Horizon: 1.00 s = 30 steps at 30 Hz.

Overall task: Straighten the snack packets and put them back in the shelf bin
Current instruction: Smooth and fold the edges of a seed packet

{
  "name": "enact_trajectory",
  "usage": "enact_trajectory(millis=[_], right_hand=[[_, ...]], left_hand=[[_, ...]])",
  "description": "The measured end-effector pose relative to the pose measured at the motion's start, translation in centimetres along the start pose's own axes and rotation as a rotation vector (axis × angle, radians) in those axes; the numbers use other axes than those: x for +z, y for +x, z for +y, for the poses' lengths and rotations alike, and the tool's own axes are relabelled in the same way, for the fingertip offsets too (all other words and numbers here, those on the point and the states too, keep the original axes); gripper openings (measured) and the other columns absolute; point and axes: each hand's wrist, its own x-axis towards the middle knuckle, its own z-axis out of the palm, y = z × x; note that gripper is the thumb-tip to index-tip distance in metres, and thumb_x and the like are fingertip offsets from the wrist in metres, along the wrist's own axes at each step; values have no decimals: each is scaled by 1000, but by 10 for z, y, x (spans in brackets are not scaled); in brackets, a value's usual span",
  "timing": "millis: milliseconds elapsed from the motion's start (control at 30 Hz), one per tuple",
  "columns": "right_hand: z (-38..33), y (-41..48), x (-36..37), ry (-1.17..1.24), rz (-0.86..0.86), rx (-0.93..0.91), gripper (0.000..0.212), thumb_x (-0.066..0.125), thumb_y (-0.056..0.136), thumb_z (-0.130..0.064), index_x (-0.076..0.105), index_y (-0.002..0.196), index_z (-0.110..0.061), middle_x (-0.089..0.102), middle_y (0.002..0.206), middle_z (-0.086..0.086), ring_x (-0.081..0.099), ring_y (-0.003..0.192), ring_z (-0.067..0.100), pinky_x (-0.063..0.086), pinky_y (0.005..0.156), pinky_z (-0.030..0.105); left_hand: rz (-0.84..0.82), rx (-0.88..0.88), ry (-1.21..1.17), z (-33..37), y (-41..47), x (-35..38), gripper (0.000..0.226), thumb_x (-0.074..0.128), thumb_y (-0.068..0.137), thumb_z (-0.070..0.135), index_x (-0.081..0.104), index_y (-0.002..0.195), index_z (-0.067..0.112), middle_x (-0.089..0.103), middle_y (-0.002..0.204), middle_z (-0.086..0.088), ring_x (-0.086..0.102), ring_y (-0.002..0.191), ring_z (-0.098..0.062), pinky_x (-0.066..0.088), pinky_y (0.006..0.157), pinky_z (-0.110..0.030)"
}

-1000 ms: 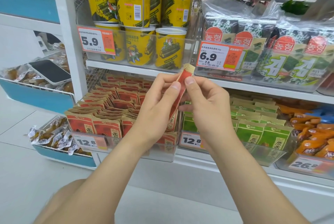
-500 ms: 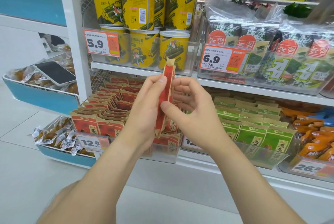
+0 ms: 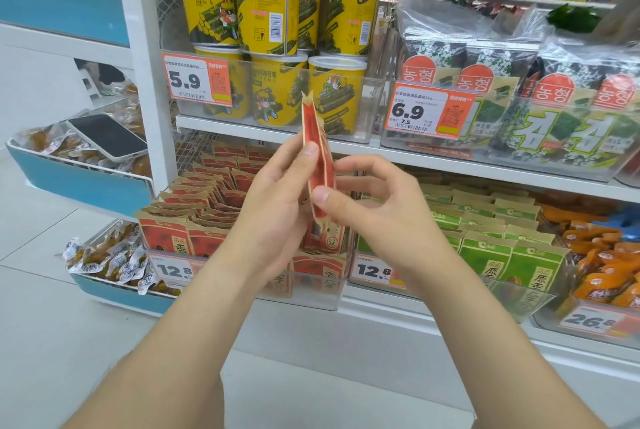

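A shop: price tags on stocked snack shelves

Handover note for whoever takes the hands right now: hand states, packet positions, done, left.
Left hand: grips the held red packets upright, edge-on to the camera.
Right hand: pinches their lower part between thumb and fingers.
Position: the held red packets are in front of the shelf, above the clear bin, not in it. Matching binned red packets stand in rows inside.
Done: packets in hand, roughly aligned.
Left: finish squaring them, then slot them into the clear bin.
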Motion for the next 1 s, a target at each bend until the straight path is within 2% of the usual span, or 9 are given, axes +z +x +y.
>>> enact_trajectory(millis=[67,233,367,500,600,667,767,933,1000], right_hand=[[0,1,-4,36,62,-5,29,92,84,-32,78,104,-17,82,101,4,80,92,22,66,89,47],[1,-2,-6,17,28,-49,16,83,94,-29,85,93,-12,83,92,10,77,97,38,61,94,59],[0,-3,-7,46,51,-52,14,83,93,-25,85,90,-12,83,93,9,77,91,38,61,89,60],[1,-4,-5,57,30,-21,14,83,92,-27,84,88,-13,84,96,0,76,99,34,62,92,57],[3,-3,-4,63,25,13,13,83,92,-25,84,87,-13,83,98,-9,80,95,16,66,90,41],[3,-3,-5,51,25,17,13,83,93,-25,85,87,-14,83,98,-10,78,88,7,62,80,27],[1,-3,-6,44,11,19,13,82,93,-26,85,85,-17,83,98,-9,76,84,6,58,75,20],[1,-4,-6,1,20,21,13,85,92,-24,85,83,-14,83,101,-1,80,90,27,66,85,39],[4,-3,-6,-135,34,-26,11,89,88,-27,85,78,-23,78,111,-8,79,89,17,65,84,35]], left_hand=[[-37,-28,60,1,-1,-3,39,61,109,25,63,148,23,71,131,-11,68,108,-23,60,86,-37],[-142,-41,172,5,0,-19,40,65,106,17,65,146,21,69,126,-13,68,112,-27,60,92,-45],[-278,-44,185,9,-3,-28,68,64,93,-1,55,156,23,65,149,-9,65,129,-30,57,106,-53],[-295,-32,225,11,-6,-28,76,63,89,-11,53,157,21,63,151,-8,64,127,-34,51,111,-63],[-311,-24,285,13,-8,-29,78,66,90,-15,53,156,23,66,149,-6,63,134,-43,45,112,-73],[-307,-35,302,14,-9,-30,80,71,85,-12,54,155,23,67,148,-6,68,127,-39,47,110,-69],[-296,-37,302,14,-9,-30,78,68,86,-14,56,154,22,66,148,-9,70,122,-32,49,104,-61],[-308,-43,293,12,-8,-33,78,65,86,-16,52,155,20,67,148,-10,67,130,-40,48,109,-68],[-283,-81,226,11,-6,-31,70,60,90,-6,52,154,18,67,147,-13,64,135,-41,55,105,-65]])
